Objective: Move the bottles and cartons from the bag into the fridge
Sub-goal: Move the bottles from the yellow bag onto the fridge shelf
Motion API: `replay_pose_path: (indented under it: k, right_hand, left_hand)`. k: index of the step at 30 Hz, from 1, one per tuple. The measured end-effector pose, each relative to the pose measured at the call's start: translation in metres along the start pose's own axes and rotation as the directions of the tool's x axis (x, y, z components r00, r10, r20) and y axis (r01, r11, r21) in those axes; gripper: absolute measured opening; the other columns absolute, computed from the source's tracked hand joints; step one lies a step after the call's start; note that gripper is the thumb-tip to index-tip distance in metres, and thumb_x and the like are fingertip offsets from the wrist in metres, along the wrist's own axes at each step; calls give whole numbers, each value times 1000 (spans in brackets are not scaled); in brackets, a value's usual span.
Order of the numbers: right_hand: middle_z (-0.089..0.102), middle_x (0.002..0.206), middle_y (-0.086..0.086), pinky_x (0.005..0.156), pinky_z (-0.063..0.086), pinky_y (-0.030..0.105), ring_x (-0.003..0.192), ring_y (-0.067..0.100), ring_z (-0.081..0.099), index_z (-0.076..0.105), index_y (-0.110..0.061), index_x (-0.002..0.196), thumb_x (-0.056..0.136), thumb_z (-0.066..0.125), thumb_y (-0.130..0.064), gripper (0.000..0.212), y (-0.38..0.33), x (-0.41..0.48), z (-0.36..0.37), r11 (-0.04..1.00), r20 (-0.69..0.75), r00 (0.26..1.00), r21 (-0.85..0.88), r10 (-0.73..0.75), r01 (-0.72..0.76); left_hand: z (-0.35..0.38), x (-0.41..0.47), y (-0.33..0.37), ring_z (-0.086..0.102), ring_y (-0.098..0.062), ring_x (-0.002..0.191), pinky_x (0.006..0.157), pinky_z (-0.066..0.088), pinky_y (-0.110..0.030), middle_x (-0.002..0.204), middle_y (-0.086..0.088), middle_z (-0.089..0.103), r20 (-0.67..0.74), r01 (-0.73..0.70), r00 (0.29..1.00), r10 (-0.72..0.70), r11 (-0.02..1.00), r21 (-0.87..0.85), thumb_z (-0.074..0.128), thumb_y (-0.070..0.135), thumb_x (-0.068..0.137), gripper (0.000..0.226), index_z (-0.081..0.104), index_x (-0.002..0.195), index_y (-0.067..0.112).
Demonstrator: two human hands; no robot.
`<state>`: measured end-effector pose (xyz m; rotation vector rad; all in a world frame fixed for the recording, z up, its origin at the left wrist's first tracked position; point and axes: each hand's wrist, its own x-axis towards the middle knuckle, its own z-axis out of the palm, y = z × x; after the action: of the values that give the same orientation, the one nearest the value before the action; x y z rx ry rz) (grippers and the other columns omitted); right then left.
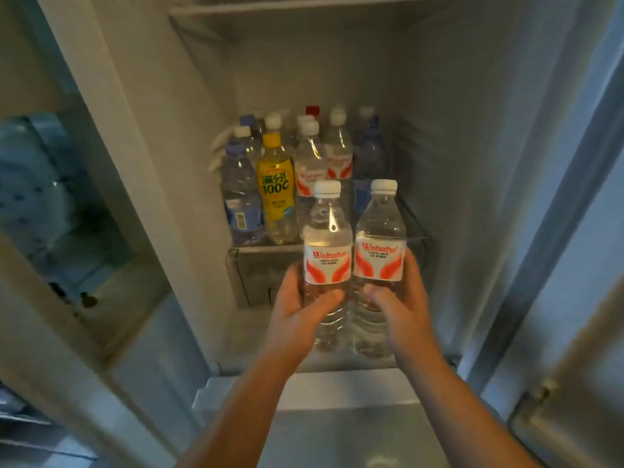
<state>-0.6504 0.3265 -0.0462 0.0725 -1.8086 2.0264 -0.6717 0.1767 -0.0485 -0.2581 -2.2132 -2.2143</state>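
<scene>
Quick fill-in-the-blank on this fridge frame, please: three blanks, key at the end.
1. The left hand grips a Wahaha water bottle whose cap is ____.
2. The right hand grips a second Wahaha bottle, held to the ____ of the first.
3. On the fridge shelf, the bottle marked 100C is coloured ____.
Missing words: white; right; yellow.

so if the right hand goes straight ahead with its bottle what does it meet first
Likely the dark blue bottle at the back right of the shelf; the spot before it looks free. The right hand holds its water bottle low, so the base might catch the shelf first. Depth is unclear.
</scene>
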Motion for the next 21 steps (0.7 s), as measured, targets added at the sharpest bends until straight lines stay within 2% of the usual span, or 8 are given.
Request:
replay_pose_path:
  k: [3, 5, 8, 12, 14, 16, 18, 21]
  right_hand:
    - [65, 120, -6, 88, 55, 25, 109, 9, 64, 45, -25, 140, 86, 63, 3, 63, -7, 36, -1, 996, -34, 996, -3, -86, 86]
    - [66, 120, -4, 85, 55, 21, 108, 9, 65, 44, -21, 141, 86, 61, 8, 64, -13, 57, -3, 990, -78, 987, -10, -143, 142]
    - [64, 123, -2, 82, 53, 18, 108, 7, 65, 43, -17, 142, 85, 61, 10, 65, -22, 86, -8, 980, -130, 971, -17, -201, 201]
    - [64, 124, -1, 74, 51, 11, 103, 2, 65, 41, -18, 144, 84, 64, 8, 70, -29, 115, -12, 975, -172, 960, -20, -220, 220]
    - [63, 123, -1, 74, 50, 9, 102, -1, 65, 40, -13, 144, 83, 63, 12, 69, -30, 125, -13, 971, -150, 960, -19, -237, 237]
    - [63, 120, -5, 77, 49, 9, 102, -3, 65, 40, -9, 142, 81, 63, 16, 69, -30, 134, -14, 965, -113, 958, -37, -262, 260]
    - [64, 121, -3, 82, 50, 12, 106, 2, 65, 41, -7, 140, 78, 62, 21, 71, -26, 144, -14, 958, -76, 956, -69, -284, 279]
    - [63, 127, 6, 86, 51, 17, 113, 11, 63, 39, -7, 141, 76, 67, 18, 75, -14, 155, -15, 959, -53, 959, -79, -278, 273]
  left_hand:
    - [12, 34, 15, 66, -3, 106, 86, 55, -25, 115, 12, 68, -9, -66, 998, 66, 998, 16, 74, 16, 84, 53, 51, 129, 30]
    - [20, 57, 26, 64, 1, 106, 90, 53, -26, 116, 14, 66, -12, -107, 994, 108, 993, 47, 76, 20, 82, 56, 49, 130, 32]
    - [34, 87, 39, 61, 7, 107, 88, 51, -23, 118, 19, 64, 11, -196, 981, 196, 977, 79, 78, 20, 81, 59, 48, 129, 37]
    - [49, 120, 44, 58, 4, 114, 101, 50, -37, 125, 18, 61, -35, -274, 959, 281, 952, 135, 82, 30, 75, 66, 47, 130, 42]
    - [55, 131, 43, 57, -1, 118, 101, 51, -41, 128, 16, 60, -84, -297, 945, 316, 937, 184, 80, 46, 67, 69, 49, 129, 42]
    - [60, 138, 40, 57, -3, 120, 101, 50, -42, 129, 15, 60, -131, -311, 931, 340, 929, 203, 81, 45, 68, 71, 50, 132, 37]
    - [63, 142, 34, 55, -3, 121, 103, 49, -41, 129, 16, 60, -188, -318, 913, 362, 920, 227, 82, 39, 71, 70, 51, 133, 35]
    - [64, 149, 23, 54, -6, 123, 101, 49, -44, 127, 22, 59, -252, -311, 889, 381, 909, 280, 79, 52, 67, 72, 50, 132, 42]
